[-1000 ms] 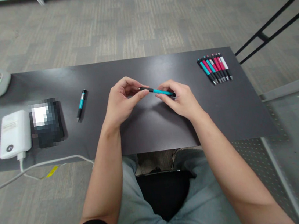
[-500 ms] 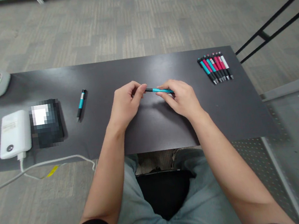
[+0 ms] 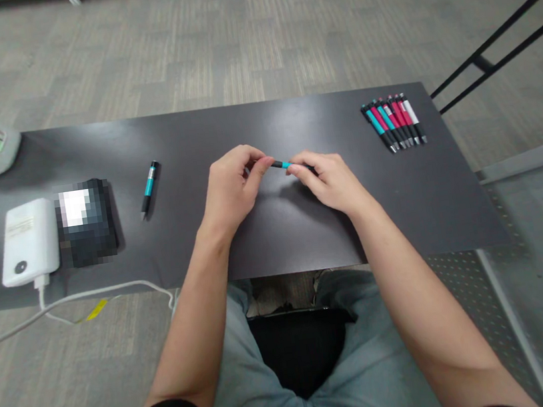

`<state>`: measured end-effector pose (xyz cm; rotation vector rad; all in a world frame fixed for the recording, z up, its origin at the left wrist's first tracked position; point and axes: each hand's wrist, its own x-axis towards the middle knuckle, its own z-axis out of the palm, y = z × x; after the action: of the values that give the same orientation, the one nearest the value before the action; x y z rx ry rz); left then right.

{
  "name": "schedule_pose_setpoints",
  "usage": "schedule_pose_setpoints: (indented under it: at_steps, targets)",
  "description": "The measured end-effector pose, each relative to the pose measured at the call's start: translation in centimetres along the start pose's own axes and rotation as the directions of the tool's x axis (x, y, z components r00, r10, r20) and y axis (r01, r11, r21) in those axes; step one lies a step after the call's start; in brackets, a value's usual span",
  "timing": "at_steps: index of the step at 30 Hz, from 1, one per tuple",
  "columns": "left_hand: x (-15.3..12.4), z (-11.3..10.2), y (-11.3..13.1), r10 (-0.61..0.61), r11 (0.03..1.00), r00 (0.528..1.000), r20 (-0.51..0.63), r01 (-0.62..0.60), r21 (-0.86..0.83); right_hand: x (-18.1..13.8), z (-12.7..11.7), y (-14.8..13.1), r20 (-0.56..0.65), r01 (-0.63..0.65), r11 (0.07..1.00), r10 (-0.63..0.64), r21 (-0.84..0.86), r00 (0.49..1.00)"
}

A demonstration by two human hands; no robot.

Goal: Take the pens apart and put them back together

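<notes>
A teal and black pen (image 3: 285,164) lies roughly level between my hands, above the dark table (image 3: 277,243). My left hand (image 3: 236,180) pinches its black grip end, and the tip is hidden by the fingers. My right hand (image 3: 329,178) is closed on the teal barrel, covering most of it. Another teal and black pen (image 3: 149,188) rests on the table to the left of my hands. At the far right, several teal, pink and white pens (image 3: 393,123) lie side by side in a row.
On the left are a white power bank (image 3: 29,241) with a white cable (image 3: 106,290) plugged in, and a dark blurred-out object (image 3: 90,242) beside it. A white basket (image 3: 5,143) stands at the back left corner. Black metal bars (image 3: 484,64) rise past the right edge.
My right hand has slid leftward along the pen and now covers more of its teal barrel. My left hand keeps its pinch on the grip end. The view has shifted slightly.
</notes>
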<state>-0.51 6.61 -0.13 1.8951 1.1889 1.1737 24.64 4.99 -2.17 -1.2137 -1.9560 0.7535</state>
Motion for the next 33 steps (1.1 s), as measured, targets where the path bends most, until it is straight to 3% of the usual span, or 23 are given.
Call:
schedule_pose_setpoints:
  at_steps: [7,10,14,18,22,25,29,33]
  targets:
    - [0.1,-0.6,-1.2,-0.091,0.991,0.993,0.076,0.098,-0.091,0.0,0.2,0.6,-0.029,-0.026,1.0,0.026,0.007,0.999]
    - [0.3,-2.8,-2.9,-0.091,0.995,0.996,-0.026,0.09,-0.036,-0.1,0.4,1.0,-0.075,-0.032,0.999,0.031,-0.003,0.997]
    - [0.2,-4.9,-5.9,-0.107,0.978,0.978,-0.177,0.135,0.157,-0.1,0.5,1.3,-0.081,-0.013,1.0,0.012,-0.012,0.997]
    - [-0.1,-4.0,-7.5,-0.141,0.964,0.983,-0.116,0.163,0.211,0.0,0.6,1.4,-0.064,-0.005,1.0,0.004,-0.026,0.998]
    - [0.0,-2.6,-7.0,-0.132,0.965,0.989,-0.063,0.143,0.22,0.1,0.6,1.4,-0.057,-0.002,1.0,0.0,-0.025,0.998]
    - [0.3,-2.6,-5.9,-0.153,0.984,0.987,-0.055,0.157,0.088,0.0,0.6,1.5,-0.059,-0.007,1.0,0.005,-0.029,0.998]
    - [0.8,-2.8,-4.0,-0.203,0.945,0.979,0.011,0.199,-0.259,0.0,0.6,1.6,-0.078,0.007,1.0,-0.009,-0.027,0.997]
    - [0.9,-2.5,-2.6,-0.233,0.896,0.971,0.046,0.233,-0.378,0.0,0.7,1.5,-0.082,0.015,1.0,-0.016,-0.018,0.996]
